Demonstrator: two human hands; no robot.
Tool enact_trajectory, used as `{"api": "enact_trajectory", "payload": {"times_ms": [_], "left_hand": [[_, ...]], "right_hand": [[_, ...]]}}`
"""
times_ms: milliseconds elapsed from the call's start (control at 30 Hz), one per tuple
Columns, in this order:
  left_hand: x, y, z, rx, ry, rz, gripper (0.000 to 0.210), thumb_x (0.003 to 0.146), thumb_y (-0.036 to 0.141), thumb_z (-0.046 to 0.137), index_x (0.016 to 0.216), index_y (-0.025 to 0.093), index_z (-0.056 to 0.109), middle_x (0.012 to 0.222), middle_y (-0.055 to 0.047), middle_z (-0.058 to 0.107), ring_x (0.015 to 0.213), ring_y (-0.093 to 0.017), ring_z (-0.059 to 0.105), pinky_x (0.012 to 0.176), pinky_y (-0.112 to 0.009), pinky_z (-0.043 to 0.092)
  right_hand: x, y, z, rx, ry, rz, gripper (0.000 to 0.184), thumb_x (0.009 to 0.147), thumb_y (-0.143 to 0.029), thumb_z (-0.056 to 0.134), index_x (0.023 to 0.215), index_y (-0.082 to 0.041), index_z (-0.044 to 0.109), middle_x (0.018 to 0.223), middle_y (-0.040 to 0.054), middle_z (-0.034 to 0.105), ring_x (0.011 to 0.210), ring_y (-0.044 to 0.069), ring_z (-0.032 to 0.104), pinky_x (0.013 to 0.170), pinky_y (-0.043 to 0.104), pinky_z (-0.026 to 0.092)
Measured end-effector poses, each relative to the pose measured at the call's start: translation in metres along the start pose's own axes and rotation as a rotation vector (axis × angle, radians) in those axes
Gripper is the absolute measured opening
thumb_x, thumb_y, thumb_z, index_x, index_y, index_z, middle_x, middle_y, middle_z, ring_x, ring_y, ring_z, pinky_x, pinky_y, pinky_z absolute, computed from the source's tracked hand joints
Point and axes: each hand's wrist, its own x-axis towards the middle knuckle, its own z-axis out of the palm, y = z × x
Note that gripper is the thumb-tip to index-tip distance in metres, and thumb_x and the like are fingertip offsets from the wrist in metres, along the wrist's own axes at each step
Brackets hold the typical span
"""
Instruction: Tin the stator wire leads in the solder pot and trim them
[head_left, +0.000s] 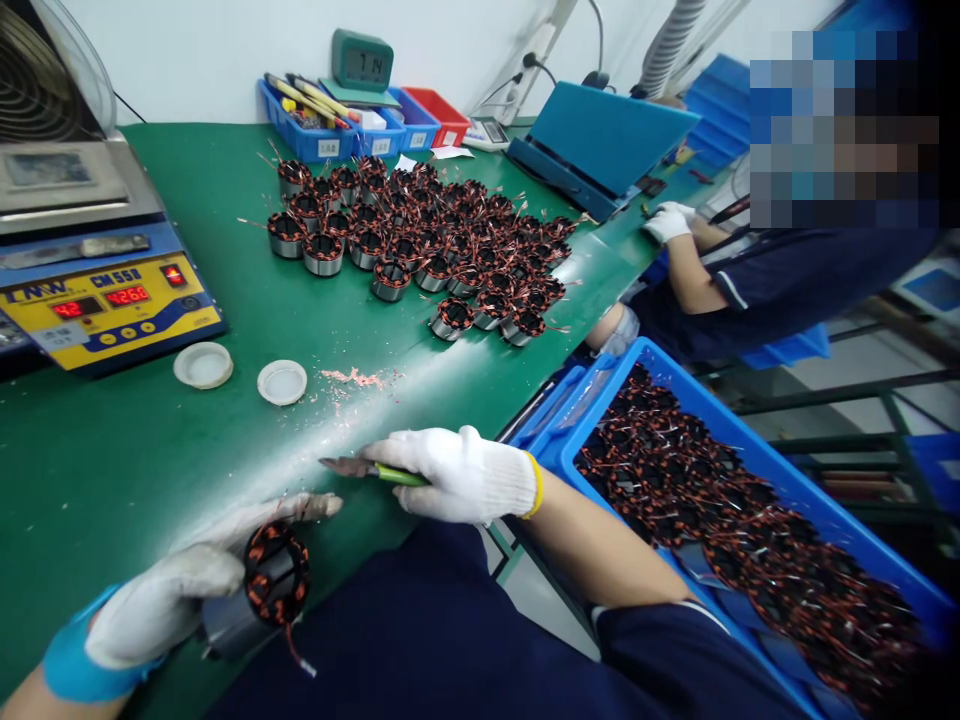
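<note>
My left hand [161, 600], in a white glove with a blue band at the wrist, is closed around a motor stator [279, 578] near the table's front edge. The stator is tilted, its copper windings and open bore facing right, and a twisted wire lead hangs from it. One gloved finger reaches out past it; the other fingers are partly hidden. In my right hand [465, 475], also gloved in white, is a pair of cutting pliers [397, 476] with green handles. The plier jaws point left, above the stator and apart from it. Whether the jaws are parted cannot be made out.
Several stators [405, 235] stand grouped on the green table [97, 450]. Wire scraps [352, 378] lie near two white lids [282, 382]. A yellow-blue soldering unit [120, 300] is at left. At right are a blue crate [645, 350] of stators and a co-worker [810, 280].
</note>
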Motion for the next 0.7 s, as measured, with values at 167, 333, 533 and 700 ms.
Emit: {"api": "enact_trajectory", "payload": {"times_ms": [167,333,533,700], "left_hand": [[-0.001,-0.002,-0.004,-0.167,-0.057,-0.066,0.051,0.067,0.041,0.063,0.114,0.031,0.078,0.122,-0.01,0.073,0.1,-0.043,0.071,0.074,-0.055,0.061],[0.003,-0.009,-0.01,-0.078,-0.18,0.032,0.058,0.071,0.035,0.059,0.128,0.03,0.07,0.138,-0.002,0.065,0.131,-0.041,0.053,0.113,-0.059,0.036],[0.004,-0.024,-0.021,-0.032,-0.314,0.04,0.064,0.077,0.037,0.058,0.141,0.029,0.059,0.156,0.001,0.048,0.147,-0.041,0.03,0.122,-0.055,0.018],[0.004,-0.032,-0.025,-0.03,-0.343,0.052,0.066,0.079,0.042,0.059,0.143,0.026,0.056,0.158,-0.002,0.044,0.149,-0.04,0.025,0.123,-0.054,0.014]], "right_hand": [[-0.003,-0.002,-0.001,0.049,-0.063,-0.074,0.063,0.082,-0.02,0.06,0.143,-0.01,0.048,0.126,0.0172,0.062,0.111,0.028,0.062,0.095,0.04,0.05],[0.0,-0.001,0.001,0.077,-0.078,-0.141,0.061,0.082,-0.021,0.06,0.141,-0.008,0.051,0.125,0.0179,0.063,0.111,0.028,0.063,0.095,0.039,0.051],[0.0,0.0,0.002,0.089,-0.084,-0.139,0.059,0.083,-0.02,0.059,0.14,-0.009,0.052,0.123,0.0171,0.064,0.109,0.027,0.063,0.094,0.039,0.051],[0.001,-0.001,0.001,0.095,-0.073,-0.141,0.057,0.082,-0.018,0.059,0.138,-0.007,0.054,0.117,0.0161,0.065,0.103,0.025,0.063,0.091,0.037,0.052]]}}
